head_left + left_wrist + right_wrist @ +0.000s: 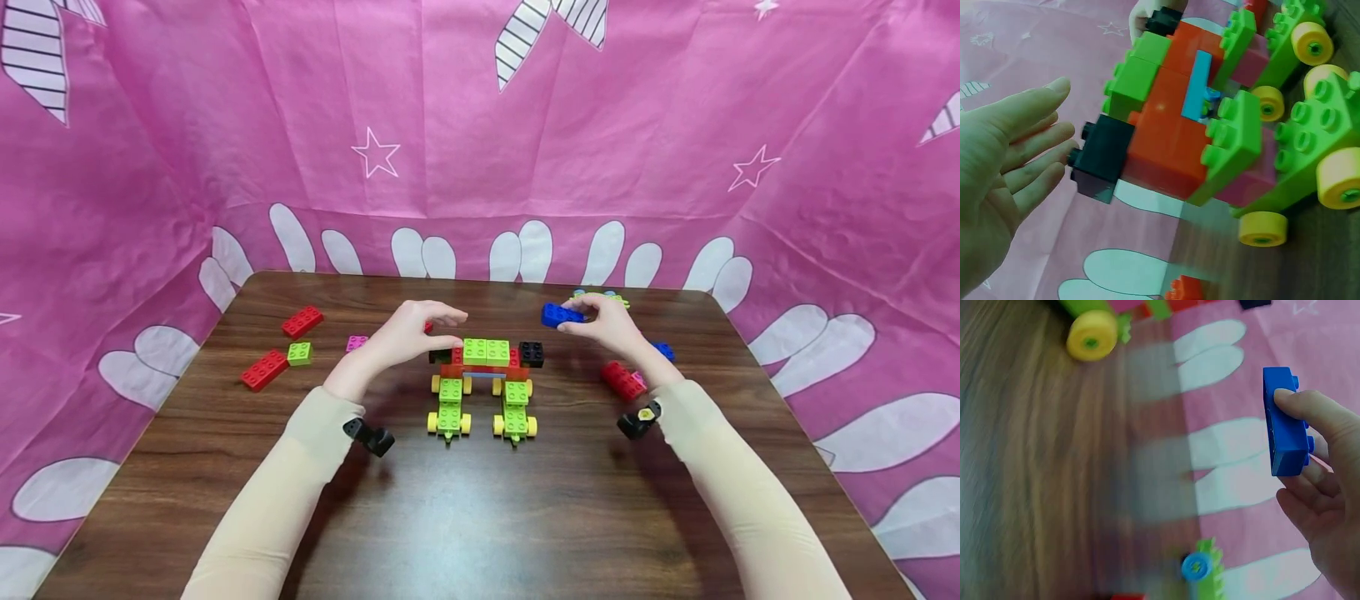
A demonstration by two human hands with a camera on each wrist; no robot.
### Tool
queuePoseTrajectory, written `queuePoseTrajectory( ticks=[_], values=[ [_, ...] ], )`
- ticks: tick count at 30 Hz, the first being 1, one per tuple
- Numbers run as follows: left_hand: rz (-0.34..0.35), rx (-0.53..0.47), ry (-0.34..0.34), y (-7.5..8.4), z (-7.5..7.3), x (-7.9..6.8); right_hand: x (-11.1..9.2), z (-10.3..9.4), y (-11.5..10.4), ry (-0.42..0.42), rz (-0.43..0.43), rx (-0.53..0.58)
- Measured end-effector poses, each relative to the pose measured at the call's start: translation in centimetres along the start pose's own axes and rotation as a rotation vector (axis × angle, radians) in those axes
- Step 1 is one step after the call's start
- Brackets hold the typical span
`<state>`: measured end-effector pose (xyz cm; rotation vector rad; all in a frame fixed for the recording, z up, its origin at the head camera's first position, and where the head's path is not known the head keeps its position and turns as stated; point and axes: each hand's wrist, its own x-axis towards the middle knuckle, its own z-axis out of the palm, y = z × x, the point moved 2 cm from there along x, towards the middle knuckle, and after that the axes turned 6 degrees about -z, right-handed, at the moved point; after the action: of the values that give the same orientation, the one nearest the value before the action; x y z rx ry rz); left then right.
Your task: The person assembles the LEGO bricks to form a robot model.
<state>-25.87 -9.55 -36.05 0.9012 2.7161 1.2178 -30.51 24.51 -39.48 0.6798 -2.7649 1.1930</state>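
A toy-brick structure stands mid-table on two green wheeled bases (450, 408) with yellow wheels (1339, 178). Red bricks (1163, 144) bridge them, topped by green bricks (486, 352), with a black brick (1102, 156) at one end and another black brick (531, 354) at the other. My left hand (420, 333) hovers beside the left black brick, fingers extended, with nothing in its grasp. Right of the structure, my right hand (606, 325) pinches a blue brick (1286, 425) between thumb and fingers, raised above the table.
Red bricks (303, 321), a small green brick (299, 353) and a pink brick (357, 342) lie to the left. On the right are a red brick (622, 380) and another blue brick (663, 351). A green piece with blue wheels (1210, 575) sits at the back right. Pink cloth (465, 150) borders the table.
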Motion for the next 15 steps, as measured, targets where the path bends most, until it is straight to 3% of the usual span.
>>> queuePoseTrajectory(
  ticks=[7,15],
  values=[
    [0.006,0.007,0.048,0.8,-0.2,0.5,0.9,0.3,-3.7,0.040,-0.049,-0.006],
    [-0.024,0.007,0.115,1.4,0.2,0.8,1.4,1.2,-7.9,0.024,-0.119,0.014]
  ],
)
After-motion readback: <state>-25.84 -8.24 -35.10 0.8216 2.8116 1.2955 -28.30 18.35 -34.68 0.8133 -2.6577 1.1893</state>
